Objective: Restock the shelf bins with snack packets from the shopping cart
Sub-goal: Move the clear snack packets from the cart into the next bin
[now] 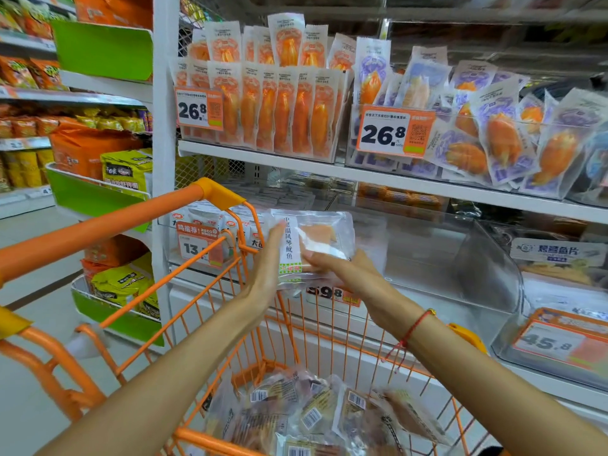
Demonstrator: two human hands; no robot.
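Observation:
A stack of clear snack packets (312, 241) with a white label strip and orange contents is held upright between my two hands above the orange shopping cart (210, 199). My left hand (268, 261) presses flat against the stack's left side, fingers straight. My right hand (342, 271) grips the stack from the right and below, its thumb across the front. The stack sits just in front of a clear shelf bin (444, 258) on the lower shelf. More packets (316, 413) with barcode labels lie piled in the cart's basket.
The upper shelf holds upright orange packets (279, 110) and purple-printed packets (493, 136) behind 26.8 price tags. A bin to the left (197, 232) carries a 13 tag, one to the right (556, 343) a 45.8 tag. Green-edged racks (98, 192) of bags stand left.

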